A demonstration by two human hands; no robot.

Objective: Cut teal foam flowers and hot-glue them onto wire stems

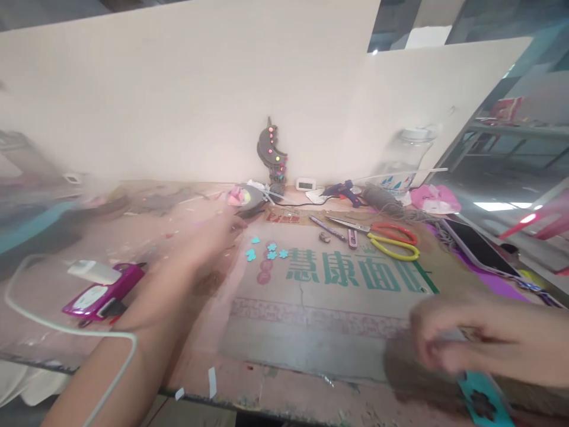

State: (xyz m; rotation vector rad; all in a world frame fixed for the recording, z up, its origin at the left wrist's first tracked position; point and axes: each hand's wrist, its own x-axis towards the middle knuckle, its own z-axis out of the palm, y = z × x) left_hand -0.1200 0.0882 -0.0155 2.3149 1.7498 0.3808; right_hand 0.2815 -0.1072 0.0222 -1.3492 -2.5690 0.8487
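Observation:
My left hand (224, 224) stretches to the back of the table, smeared by motion, beside a grey dish (253, 204) with pink and yellow bits. Whether it grips anything cannot be made out. At the right front, my right hand (448, 335) is blurred with its fingers curled closed; what they hold is hidden. Partly under it shows a teal strip (466, 388) with a flower-shaped cutout. Several small teal flower and heart pieces (272, 252) lie on the printed sheet (311, 344). A dark crescent-moon ornament (268, 147) with coloured dots stands against the white panel.
Scissors (393, 233) with red and yellow handles, a pen (328, 228) and a glue gun (344, 193) lie beyond the sheet. A phone (482, 246) and a plastic bottle (406, 160) are at right. A purple power strip (104, 296) with a white cable sits left.

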